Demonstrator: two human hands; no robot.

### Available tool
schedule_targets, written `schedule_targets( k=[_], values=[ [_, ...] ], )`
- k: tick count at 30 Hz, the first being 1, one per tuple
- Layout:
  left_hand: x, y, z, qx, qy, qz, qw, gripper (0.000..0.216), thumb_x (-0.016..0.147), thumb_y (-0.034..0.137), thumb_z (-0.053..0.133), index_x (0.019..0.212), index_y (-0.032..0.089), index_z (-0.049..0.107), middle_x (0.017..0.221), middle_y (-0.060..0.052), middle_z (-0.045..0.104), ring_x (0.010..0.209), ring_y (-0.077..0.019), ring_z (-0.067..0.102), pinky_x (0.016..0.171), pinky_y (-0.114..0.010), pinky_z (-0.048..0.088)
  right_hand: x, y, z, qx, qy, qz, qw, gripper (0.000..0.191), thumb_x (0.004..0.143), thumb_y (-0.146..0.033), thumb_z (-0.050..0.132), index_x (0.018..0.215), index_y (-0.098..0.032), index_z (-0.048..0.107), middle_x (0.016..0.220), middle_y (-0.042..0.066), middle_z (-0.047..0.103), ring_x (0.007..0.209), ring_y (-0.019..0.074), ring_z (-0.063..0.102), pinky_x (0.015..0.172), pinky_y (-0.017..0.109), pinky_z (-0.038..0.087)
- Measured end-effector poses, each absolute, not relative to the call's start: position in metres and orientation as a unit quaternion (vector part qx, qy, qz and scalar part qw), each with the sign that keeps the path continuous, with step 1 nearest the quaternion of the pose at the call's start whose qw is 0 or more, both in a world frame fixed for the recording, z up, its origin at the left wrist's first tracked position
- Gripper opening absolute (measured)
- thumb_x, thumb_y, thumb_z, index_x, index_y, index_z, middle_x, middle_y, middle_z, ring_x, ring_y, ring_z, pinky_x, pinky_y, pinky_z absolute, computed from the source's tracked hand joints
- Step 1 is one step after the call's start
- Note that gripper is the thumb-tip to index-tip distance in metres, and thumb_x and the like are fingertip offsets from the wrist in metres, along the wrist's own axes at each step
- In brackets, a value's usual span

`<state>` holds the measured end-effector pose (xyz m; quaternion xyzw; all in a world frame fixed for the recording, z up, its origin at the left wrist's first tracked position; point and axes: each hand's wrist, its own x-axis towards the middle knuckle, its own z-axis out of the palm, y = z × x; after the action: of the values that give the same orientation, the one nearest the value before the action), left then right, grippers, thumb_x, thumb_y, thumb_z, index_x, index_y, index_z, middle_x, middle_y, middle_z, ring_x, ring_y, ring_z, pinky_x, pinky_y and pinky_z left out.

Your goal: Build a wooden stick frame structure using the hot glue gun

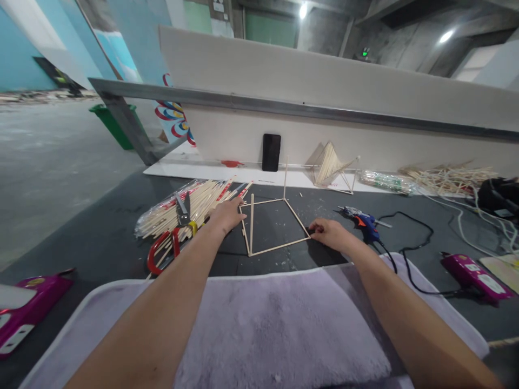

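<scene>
left hand (227,215) flat on stick frame (272,227) corner | right hand (329,232) pinching opposite corner, seemingly | risk: uprights toppling if jostled

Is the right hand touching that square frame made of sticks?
Touching. The head view shows the right hand with its fingertips pressed on the near right corner of the stick frame, no gap between them.

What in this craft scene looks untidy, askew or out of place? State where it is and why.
Small pale crumbs lie scattered on the dark floor by the stick frame. Red-handled scissors rest on top of the stick bundle, beside the left hand. The frame's uprights look roughly straight.
</scene>
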<state>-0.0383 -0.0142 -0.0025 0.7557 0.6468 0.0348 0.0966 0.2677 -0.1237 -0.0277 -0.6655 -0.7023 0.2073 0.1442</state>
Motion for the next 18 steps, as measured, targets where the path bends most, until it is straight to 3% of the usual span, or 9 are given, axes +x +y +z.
schedule_targets(
  k=[4, 11, 18],
  values=[
    [-0.040, -0.012, -0.003, 0.749, 0.657, 0.027, 0.083, 0.055, 0.069, 0.052, 0.057, 0.119, 0.030, 0.048, 0.118, -0.010, 0.057, 0.108, -0.0330, 0.051, 0.085, -0.045, 0.041, 0.269, -0.124, -0.027, -0.659, -0.707, 0.213, 0.145, 0.025, 0.071, -0.022, 0.055, 0.096, -0.020, 0.062, 0.069, -0.002, 0.059, 0.064, 0.0113, 0.053, 0.058, 0.021, 0.038],
    [-0.040, -0.011, -0.003, 0.758, 0.647, 0.023, 0.080, 0.049, 0.069, 0.051, 0.056, 0.113, 0.028, 0.054, 0.117, -0.009, 0.057, 0.108, -0.0304, 0.051, 0.088, -0.042, 0.040, 0.274, -0.123, -0.032, -0.628, -0.720, 0.247, 0.163, 0.027, 0.069, -0.022, 0.059, 0.096, -0.021, 0.062, 0.069, -0.004, 0.057, 0.063, 0.0107, 0.052, 0.059, 0.021, 0.038],
    [-0.042, -0.009, -0.007, 0.763, 0.642, 0.025, 0.076, 0.048, 0.071, 0.051, 0.054, 0.112, 0.028, 0.054, 0.117, -0.008, 0.057, 0.108, -0.0300, 0.052, 0.087, -0.041, 0.041, 0.274, -0.118, -0.042, -0.622, -0.723, 0.242, 0.179, 0.011, 0.067, -0.021, 0.060, 0.078, -0.020, 0.063, 0.068, -0.003, 0.057, 0.062, 0.0109, 0.051, 0.056, 0.021, 0.036]
  ],
)
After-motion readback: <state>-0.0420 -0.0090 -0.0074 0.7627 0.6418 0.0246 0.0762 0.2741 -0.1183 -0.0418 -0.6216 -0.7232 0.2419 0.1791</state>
